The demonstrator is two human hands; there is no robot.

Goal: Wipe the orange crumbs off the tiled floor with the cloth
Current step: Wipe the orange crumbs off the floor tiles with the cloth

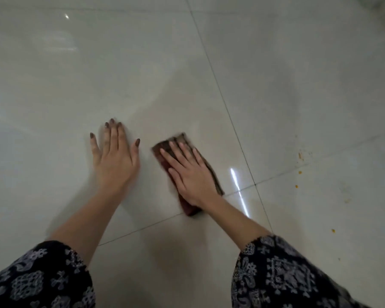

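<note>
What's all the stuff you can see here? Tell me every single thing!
glossy pale tiled floor: one, whitish grey, fills the whole view
thin dark grout lines: at least two, dark grey, crossing just right of the cloth
folded reddish-brown cloth: one, reddish brown, flat on the floor near the middle, under the right hand
small orange crumbs: at least five, orange, scattered on the floor at the right, apart from the cloth
left hand: one, dark-painted nails, flat on the bare floor left of the cloth
right hand: one, fingers straight, pressing on the cloth
dark patterned sleeves: two, black with white print, bottom corners
</note>
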